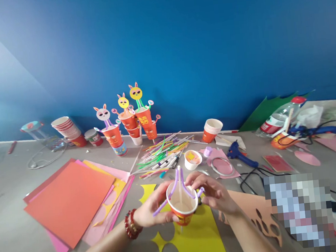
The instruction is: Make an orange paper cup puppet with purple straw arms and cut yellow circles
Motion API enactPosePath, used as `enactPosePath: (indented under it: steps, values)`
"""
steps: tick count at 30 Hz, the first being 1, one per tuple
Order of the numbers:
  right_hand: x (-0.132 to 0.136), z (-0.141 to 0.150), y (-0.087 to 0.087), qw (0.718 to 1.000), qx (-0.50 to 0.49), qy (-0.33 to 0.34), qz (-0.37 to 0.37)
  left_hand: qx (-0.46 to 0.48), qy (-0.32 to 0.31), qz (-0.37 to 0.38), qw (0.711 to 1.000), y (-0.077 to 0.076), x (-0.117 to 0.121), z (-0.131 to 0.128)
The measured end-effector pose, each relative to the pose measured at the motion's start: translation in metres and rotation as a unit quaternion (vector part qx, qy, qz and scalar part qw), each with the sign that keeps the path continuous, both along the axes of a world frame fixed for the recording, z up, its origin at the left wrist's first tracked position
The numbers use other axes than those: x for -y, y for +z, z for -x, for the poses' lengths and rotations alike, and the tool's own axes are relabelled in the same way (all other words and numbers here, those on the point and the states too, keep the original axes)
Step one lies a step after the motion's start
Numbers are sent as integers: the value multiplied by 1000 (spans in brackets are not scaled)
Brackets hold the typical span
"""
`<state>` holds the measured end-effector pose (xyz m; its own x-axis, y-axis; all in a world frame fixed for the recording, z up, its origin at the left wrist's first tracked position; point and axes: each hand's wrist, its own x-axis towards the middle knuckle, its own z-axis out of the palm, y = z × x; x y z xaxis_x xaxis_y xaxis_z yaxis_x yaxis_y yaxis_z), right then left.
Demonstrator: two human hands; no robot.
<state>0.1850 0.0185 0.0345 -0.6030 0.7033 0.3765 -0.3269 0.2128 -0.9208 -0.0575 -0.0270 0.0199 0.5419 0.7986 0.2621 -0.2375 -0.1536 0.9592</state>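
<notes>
An orange-red paper cup [185, 215] with a white inside is held over the yellow sheet, its mouth tipped towards me. My left hand [153, 208] is closed round the cup's left side, thumb low on the front. Purple straws [182, 180] rise bent from the cup around a clear, pale stick [181, 196]; one straw end sticks out on each side over the rim. At the right rim, my right hand [217, 192] has its fingers bent round the right straw end, thumb below; the exact contact is partly hidden.
Behind stand rabbit-faced cup figures [138, 105], loose straws [161, 154], a small cup with paper bits [193, 161] and stacked cups [211, 131]. A blue glue gun [240, 154] with a black cord lies right, coloured sheets [71, 198] left. A cut yellow sheet [200, 245] lies below.
</notes>
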Motion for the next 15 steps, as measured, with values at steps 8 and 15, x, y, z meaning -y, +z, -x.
enactPosePath:
  steps: [8, 15]
  values:
    - [4, 3, 4, 997, -1, -73, 30, -9, 36, -4, 999, 9, 0, 1]
    - [6, 5, 4, 992, 1, -123, 25, 24, 17, 29, 999, 10, 2, -2]
